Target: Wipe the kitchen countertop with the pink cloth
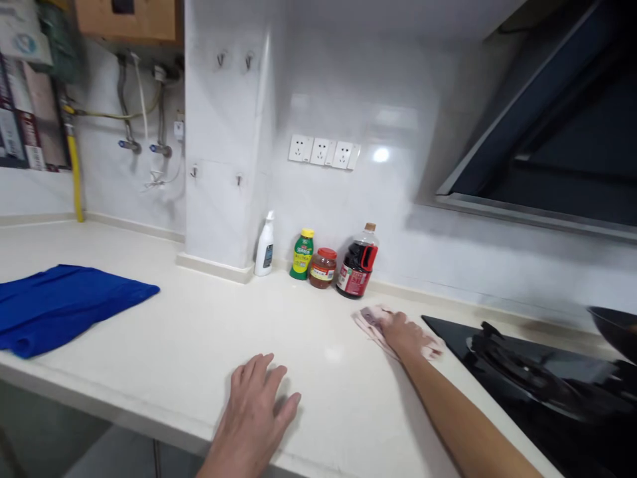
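My right hand [404, 334] presses flat on a pink cloth [371, 320] that lies on the white countertop [199, 345], just in front of a dark sauce bottle [357, 261] and left of the black gas hob [537, 378]. My left hand [259, 405] rests palm down on the counter near its front edge, fingers spread, holding nothing.
Against the tiled wall stand a white spray bottle [265, 245], a green bottle with a yellow cap [302, 254] and a red-lidded jar [323, 267]. A blue cloth [60, 305] lies at the left. A dark pan [614, 330] sits on the hob under the range hood [547, 133].
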The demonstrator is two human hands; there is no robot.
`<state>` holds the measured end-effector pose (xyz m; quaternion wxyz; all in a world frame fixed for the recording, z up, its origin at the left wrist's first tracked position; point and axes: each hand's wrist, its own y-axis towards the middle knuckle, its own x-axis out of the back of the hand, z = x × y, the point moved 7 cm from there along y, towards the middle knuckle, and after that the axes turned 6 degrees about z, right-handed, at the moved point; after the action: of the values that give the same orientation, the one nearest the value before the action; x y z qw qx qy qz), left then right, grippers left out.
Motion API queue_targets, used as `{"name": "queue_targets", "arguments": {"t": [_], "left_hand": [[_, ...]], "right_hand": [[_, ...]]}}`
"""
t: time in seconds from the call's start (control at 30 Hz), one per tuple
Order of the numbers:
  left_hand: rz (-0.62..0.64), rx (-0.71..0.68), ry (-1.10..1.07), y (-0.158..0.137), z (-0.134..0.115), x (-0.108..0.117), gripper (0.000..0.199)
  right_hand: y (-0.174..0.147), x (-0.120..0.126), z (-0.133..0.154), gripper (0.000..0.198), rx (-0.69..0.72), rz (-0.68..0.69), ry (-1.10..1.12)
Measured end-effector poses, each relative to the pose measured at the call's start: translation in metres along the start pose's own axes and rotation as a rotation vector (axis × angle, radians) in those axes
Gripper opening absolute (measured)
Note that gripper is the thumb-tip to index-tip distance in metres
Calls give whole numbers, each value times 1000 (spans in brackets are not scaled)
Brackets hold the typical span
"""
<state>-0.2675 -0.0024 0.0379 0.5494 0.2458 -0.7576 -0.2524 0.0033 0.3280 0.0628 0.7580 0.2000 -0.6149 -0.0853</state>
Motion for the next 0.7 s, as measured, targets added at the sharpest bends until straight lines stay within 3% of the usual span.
{"name": "queue_targets", "arguments": {"t": [0.07,0.17,0.27,0.37,0.43,0.5,0.57,0.7], "left_hand": [[-19,23,3,0,3,1,26],[-49,62,6,1,10,3,30],[-79,117,6,3,20,5,35],[-100,176,8,5,29,8,42],[-86,212,1,8,34,9,48],[-56,235,-17,11,38,9,52],[-12,241,-33,14,39,8,55],[113,221,-24,20,37,0,57]], "right_hand": [[6,-13,57,55,32,102,32],[-16,-23,155,47,260,233,98],[-74,-14,230,48,522,312,175],[-148,9,260,52,766,368,242],[-194,29,253,53,930,403,309],[-224,46,225,53,1007,454,374],[-232,55,179,53,950,525,391],[-204,61,59,54,610,566,281]]}}
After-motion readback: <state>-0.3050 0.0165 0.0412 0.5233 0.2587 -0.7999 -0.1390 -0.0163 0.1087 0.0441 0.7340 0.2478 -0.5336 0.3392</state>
